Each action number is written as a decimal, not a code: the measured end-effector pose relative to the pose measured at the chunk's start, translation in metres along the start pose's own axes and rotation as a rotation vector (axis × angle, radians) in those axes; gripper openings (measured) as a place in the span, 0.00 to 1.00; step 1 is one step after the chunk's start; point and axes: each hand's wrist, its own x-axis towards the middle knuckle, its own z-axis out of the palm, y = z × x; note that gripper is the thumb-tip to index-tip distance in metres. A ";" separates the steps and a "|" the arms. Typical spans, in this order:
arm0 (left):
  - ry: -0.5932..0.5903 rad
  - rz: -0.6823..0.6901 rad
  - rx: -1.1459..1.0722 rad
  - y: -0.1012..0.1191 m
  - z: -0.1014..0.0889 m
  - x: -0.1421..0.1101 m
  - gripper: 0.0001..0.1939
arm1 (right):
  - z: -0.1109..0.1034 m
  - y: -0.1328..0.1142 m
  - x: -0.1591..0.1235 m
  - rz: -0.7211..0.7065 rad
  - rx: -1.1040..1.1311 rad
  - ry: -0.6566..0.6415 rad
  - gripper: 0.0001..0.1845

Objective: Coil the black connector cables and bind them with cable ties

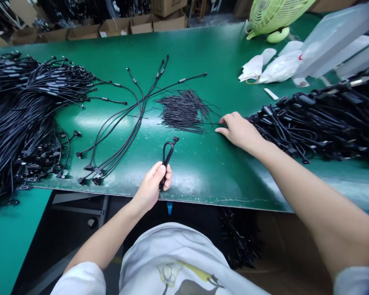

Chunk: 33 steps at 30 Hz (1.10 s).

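Black cable [169,155], looped and gripped by the left hand [153,180] between six and seven o'clock from the wire ties [182,110], looks light and springy, best held mid-bundle; near three, whether the right hand [240,129] pinches one cannot be told.

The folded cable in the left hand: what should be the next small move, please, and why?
Probably, the right hand should bring the thin black tie toward the folded cable. That hand is at the tie's end, though a firm pinch is unclear; the left hand holds the cable gathered, and no tie is visible around its exposed part.
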 end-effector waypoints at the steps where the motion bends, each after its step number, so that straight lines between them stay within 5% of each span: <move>1: -0.010 -0.002 0.009 -0.001 0.000 -0.002 0.16 | 0.000 0.001 0.002 0.008 0.034 -0.026 0.13; 5: -0.012 -0.006 0.025 -0.004 -0.001 -0.011 0.18 | -0.003 0.001 0.004 0.003 0.072 -0.115 0.08; 10: -0.013 -0.007 0.015 -0.011 0.003 -0.019 0.21 | -0.014 -0.002 0.008 0.024 0.077 0.074 0.13; 16: -0.025 -0.040 0.039 -0.012 0.011 -0.022 0.22 | -0.026 -0.007 0.018 0.036 0.162 -0.162 0.04; 21: 0.012 -0.035 0.073 -0.013 0.006 -0.022 0.22 | -0.040 -0.024 -0.042 0.103 0.344 -0.095 0.04; 26: -0.082 -0.026 0.084 -0.025 0.020 -0.011 0.21 | -0.025 -0.079 -0.106 0.019 0.699 -0.197 0.06; 30: -0.104 0.035 0.095 -0.021 0.033 -0.010 0.22 | -0.016 -0.120 -0.132 -0.058 1.320 -0.311 0.13; 33: -0.093 0.118 0.226 -0.018 0.025 -0.008 0.18 | -0.016 -0.137 -0.140 -0.059 1.305 -0.305 0.09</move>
